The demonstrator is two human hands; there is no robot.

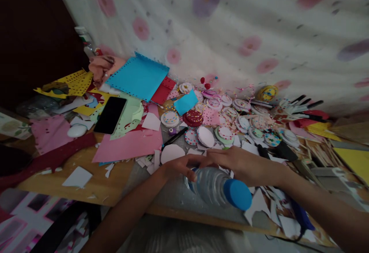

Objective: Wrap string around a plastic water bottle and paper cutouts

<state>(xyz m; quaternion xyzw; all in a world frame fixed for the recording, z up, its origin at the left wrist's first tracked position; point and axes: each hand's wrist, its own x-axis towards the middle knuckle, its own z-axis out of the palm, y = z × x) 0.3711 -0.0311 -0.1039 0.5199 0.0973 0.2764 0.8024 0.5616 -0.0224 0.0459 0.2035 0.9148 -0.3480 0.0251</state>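
Note:
A clear plastic bottle (211, 187) with a blue cap (238, 194) lies tilted over the front of the grey work mat (170, 195), its cap toward me and to the right. My left hand (180, 167) is closed on the base end, thumb along the near side. From the right, my right hand (235, 161) reaches across the bottle's far side, fingers bent against it and meeting the left fingertips. Part of its grip is hidden behind the bottle. Just beyond my left hand lies a white paper circle (172, 153).
Decorated paper discs (225, 133) crowd the table's back. Left are a phone (110, 115), pink paper (129, 145) and a blue sheet (138, 75). Right are a holder of pens (300, 105), wooden sticks (317, 155), paper scraps (258, 207) and a blue-handled tool with a cord (301, 214).

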